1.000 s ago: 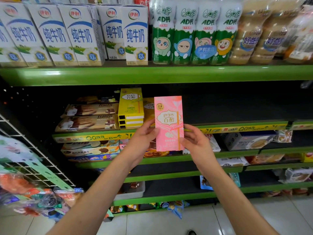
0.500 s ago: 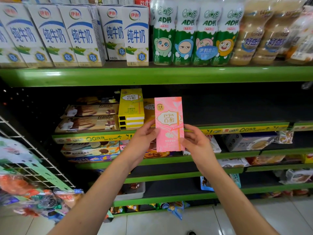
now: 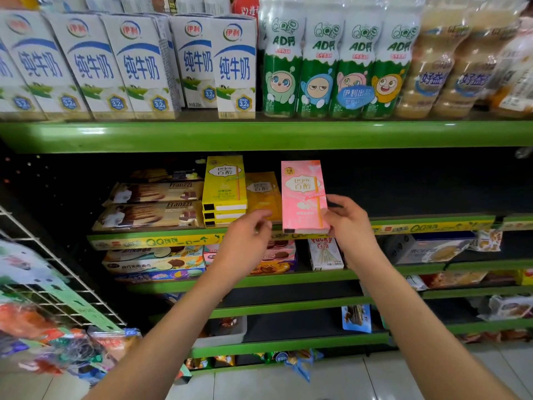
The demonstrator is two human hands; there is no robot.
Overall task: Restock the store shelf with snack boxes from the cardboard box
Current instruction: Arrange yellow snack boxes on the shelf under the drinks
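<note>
The pink snack box (image 3: 303,197) stands upright in my right hand (image 3: 347,226), its long axis vertical and its printed face turned toward me, top edge up, with its bottom end at the front lip of the green shelf (image 3: 432,226), though I cannot tell whether it actually rests there. I hold it by its lower right edge, thumb on the front face and the other fingers curled round behind, so the grip is a pinch across the box's thin side. My left hand (image 3: 248,241) hangs just beside the box's lower left corner without touching it, fingers loosely curled and holding nothing. To the left on the same shelf stands a stack of yellow snack boxes (image 3: 224,187), also upright and facing out, with an orange box (image 3: 264,194) tucked behind and between it and mine. Further left lie flat packs of Franzzi biscuits (image 3: 150,209). I judge the restocking partly done: several boxes of this line stand in place, while to the right of my box the shelf is dark and I make out nothing standing there. This box has yet to be let go and squared up with its neighbours. The cardboard box is out of view, so I cannot say how many remain. Above, milk cartons (image 3: 138,64) and green drink bottles (image 3: 331,67) fill the upper shelf.
</note>
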